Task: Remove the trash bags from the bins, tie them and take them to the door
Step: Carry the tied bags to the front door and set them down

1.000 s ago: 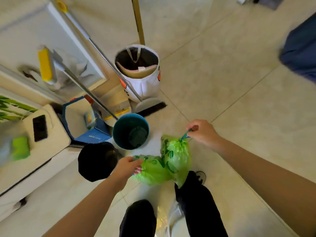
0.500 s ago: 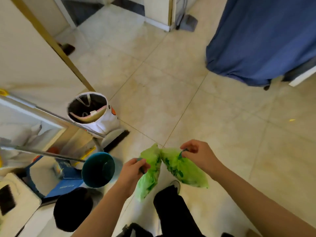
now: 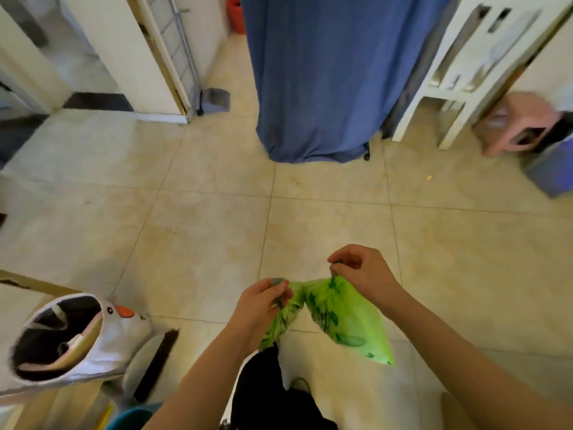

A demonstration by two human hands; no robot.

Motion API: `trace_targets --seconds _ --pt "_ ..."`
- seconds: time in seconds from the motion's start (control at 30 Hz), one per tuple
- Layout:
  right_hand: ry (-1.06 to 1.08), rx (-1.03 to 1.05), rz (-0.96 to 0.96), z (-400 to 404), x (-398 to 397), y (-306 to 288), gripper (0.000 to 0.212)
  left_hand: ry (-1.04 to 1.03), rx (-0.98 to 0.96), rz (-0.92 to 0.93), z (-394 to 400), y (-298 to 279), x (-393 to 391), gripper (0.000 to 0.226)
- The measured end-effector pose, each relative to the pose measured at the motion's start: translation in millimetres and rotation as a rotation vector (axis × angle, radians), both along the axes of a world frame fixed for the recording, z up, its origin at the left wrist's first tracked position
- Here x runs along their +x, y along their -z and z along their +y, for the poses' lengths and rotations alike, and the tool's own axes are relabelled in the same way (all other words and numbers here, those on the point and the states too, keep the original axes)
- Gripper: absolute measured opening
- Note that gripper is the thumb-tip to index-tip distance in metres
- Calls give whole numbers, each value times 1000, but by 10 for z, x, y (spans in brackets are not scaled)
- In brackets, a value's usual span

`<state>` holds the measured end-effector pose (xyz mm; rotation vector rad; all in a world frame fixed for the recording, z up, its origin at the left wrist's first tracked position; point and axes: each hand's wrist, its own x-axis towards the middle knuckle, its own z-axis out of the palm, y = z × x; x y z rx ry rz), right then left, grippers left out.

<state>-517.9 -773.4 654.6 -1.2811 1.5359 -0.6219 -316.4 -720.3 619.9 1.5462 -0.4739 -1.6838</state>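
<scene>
Head view shows our left hand (image 3: 263, 301) and right hand (image 3: 361, 274) each pinched shut on the neck of a green bag (image 3: 339, 318), both bags hanging above our legs and touching at the top. Half a second ago we looked down at the bins; now our gaze has lifted to the room, so we judge the tying done and the carry starting. A white bin (image 3: 93, 339) sits at our left. Ahead the tile floor (image 3: 217, 212) lies open, edged by a blue curtain (image 3: 325, 72), a white cabinet (image 3: 459, 82) and a doorway at far left.
</scene>
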Motion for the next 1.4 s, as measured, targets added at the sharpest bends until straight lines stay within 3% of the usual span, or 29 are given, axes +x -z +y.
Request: trace_targets --seconds 0.2,0.37,0.53,0.9,1.17,1.4 --pt "192 -36 27 -609 -506 -75 20 289 -68 -90 -980 -167 -594 16" --pt "334 -44 83 -1155 -924 -174 24 664 -196 -233 -1855 -265 -1013 27" --pt "419 -55 143 -1556 -1356 -233 24 829 -290 -236 -2555 -311 -1620 28" --pt "735 -166 83 -2062 -2990 -273 28 874 -435 -171 -3613 -333 -3469 31" --pt "701 -180 76 -2616 -4412 -435 26 826 -465 -169 -4146 -511 -5153 29" --pt "851 -209 28 -2887 -5749 -540 25 968 -478 -106 -4558 -607 -6666 27"
